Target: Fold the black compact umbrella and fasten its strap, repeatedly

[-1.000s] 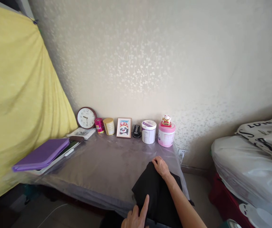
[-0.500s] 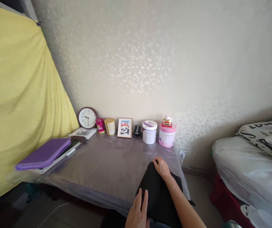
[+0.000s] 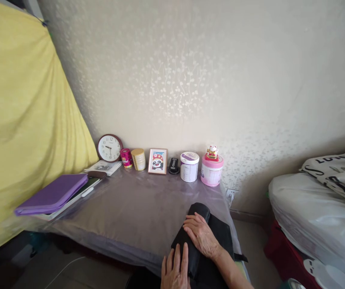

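A piece of black fabric (image 3: pixel 214 265) lies at the table's front right corner, its left part folded into a thick flap. Across that flap rests my right hand (image 3: pixel 202 237), palm down, fingers lying along the cloth and grasping nothing visible. Nearer me, my left hand (image 3: pixel 175 267) lies on the lower left side of the fabric with its fingers stretched out and slightly apart. The thumb's end is partly hidden. A short black strap (image 3: pixel 241 257) sticks out from the fabric's right side.
Along the wall stand a round clock (image 3: pixel 110 147), a pink tin (image 3: pixel 126 158), a yellow-lidded canister (image 3: pixel 139 159), a panda picture frame (image 3: pixel 157 161), a white tub (image 3: pixel 189 167) and a pink tub (image 3: pixel 211 172) bearing a lucky cat. A purple folder (image 3: pixel 53 193) lies left.
My right hand has moved from the fabric's far edge back toward me and now lies flat across it. The fabric's left part now shows as a thick folded flap. My left hand stays close by.
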`<state>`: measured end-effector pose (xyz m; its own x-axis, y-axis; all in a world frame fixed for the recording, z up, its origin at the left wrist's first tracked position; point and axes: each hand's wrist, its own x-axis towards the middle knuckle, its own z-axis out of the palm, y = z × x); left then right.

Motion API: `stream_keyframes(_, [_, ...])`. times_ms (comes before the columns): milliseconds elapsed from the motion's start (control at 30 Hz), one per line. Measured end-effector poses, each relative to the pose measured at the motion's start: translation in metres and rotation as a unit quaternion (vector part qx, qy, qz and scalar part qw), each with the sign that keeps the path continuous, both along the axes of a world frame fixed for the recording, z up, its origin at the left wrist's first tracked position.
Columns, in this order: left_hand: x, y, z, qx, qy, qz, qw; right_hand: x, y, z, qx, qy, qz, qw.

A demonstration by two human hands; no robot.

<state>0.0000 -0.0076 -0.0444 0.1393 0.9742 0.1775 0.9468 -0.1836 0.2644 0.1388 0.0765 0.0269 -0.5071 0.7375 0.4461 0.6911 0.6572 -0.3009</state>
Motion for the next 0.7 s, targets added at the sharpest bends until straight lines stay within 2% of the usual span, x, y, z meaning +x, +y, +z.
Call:
stream_keyframes(200, [0.002, 0.000, 0.008, -0.044, 0.008, 0.008, 0.999, 0.024, 0.059, -0.002, -0.021, -0.011, -0.099, 0.995])
stream_keyframes(367, [0.002, -0.002, 0.023, -0.088, 0.006, 0.010, 0.996, 0.040, 0.082, -0.009, -0.040, 0.020, -0.207, 0.977])
stream_keyframes(500, [0.002, -0.005, 0.033, -0.104, -0.003, 0.003, 0.995, 0.075, 0.066, -0.009, -0.017, 0.068, -0.307, 0.949])
stream_keyframes(567, [0.001, -0.007, 0.036, -0.101, -0.008, -0.002, 0.995, 0.097, 0.045, -0.010, -0.015, 0.085, -0.349, 0.933])
stream_keyframes(633, [0.000, -0.008, 0.039, -0.102, -0.016, -0.008, 0.995, 0.113, 0.018, -0.013, -0.038, 0.129, -0.408, 0.903])
stream_keyframes(700, [-0.001, -0.010, 0.041, -0.103, -0.026, -0.017, 0.994, 0.120, -0.009, -0.016, -0.065, 0.147, -0.425, 0.891])
